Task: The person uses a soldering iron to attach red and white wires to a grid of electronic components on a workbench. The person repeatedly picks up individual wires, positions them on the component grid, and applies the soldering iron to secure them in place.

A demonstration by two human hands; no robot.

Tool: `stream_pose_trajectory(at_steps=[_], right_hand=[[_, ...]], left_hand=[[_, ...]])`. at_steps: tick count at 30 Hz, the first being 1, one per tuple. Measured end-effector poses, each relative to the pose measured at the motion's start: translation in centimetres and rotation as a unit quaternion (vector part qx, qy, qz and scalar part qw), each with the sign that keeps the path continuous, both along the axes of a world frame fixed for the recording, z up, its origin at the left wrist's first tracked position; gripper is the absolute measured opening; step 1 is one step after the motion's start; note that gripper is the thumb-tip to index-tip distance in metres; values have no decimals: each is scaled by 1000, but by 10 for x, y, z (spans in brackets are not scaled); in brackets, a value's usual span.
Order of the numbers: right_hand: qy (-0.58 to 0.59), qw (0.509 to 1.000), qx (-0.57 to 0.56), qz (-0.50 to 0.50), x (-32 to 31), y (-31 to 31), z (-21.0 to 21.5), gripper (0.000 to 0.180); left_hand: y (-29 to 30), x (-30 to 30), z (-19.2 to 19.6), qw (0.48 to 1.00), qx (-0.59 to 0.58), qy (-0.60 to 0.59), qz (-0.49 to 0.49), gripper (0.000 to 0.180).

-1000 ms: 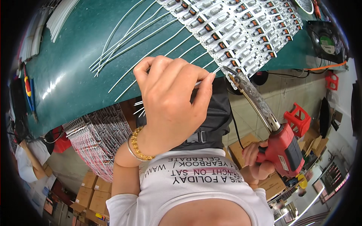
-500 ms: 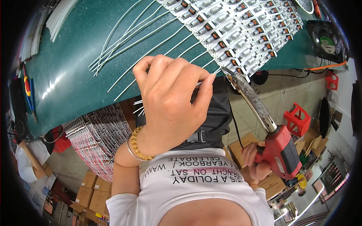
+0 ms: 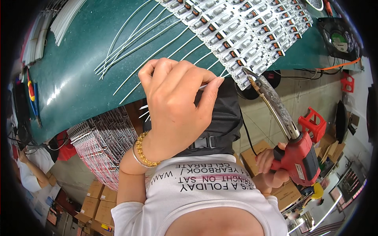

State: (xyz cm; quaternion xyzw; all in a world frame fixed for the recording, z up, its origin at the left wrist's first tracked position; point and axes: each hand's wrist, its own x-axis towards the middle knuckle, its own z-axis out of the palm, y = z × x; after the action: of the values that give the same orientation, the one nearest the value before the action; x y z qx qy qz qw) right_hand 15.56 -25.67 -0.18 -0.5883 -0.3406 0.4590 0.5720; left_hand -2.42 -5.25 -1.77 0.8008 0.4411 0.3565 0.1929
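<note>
Your left hand fills the middle of the frame and hides most of what it holds: only a short end of a thin white wire shows past the thumb, pinched between thumb and curled fingers at the table's near edge. Your right hand, at the lower right, is wrapped tight around the grip of a red soldering gun; its long scorched barrel runs up to the centre right, its tip just at the lowest white part of the panel of parts, though whether it touches is hard to tell. That panel is cut off by the top edge, so its rows cannot be counted. About ten loose white wires lie fanned on the green table; their near ends vanish behind your hand. One stack of red-and-white strips sits below the table at the lower left, and a black fan at the upper right.
</note>
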Motion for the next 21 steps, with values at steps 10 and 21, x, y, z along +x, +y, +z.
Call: stream_pose_trajectory(at_steps=[10, 21], right_hand=[[-164, 983, -87, 6, 14, -31, -7, 77], [-11, 999, 32, -4, 0, -1, 1, 78]], left_hand=[[-8, 6, -1, 1000, 13, 0, 14, 12], [-10, 9, -1, 1000, 14, 4, 11, 13]])
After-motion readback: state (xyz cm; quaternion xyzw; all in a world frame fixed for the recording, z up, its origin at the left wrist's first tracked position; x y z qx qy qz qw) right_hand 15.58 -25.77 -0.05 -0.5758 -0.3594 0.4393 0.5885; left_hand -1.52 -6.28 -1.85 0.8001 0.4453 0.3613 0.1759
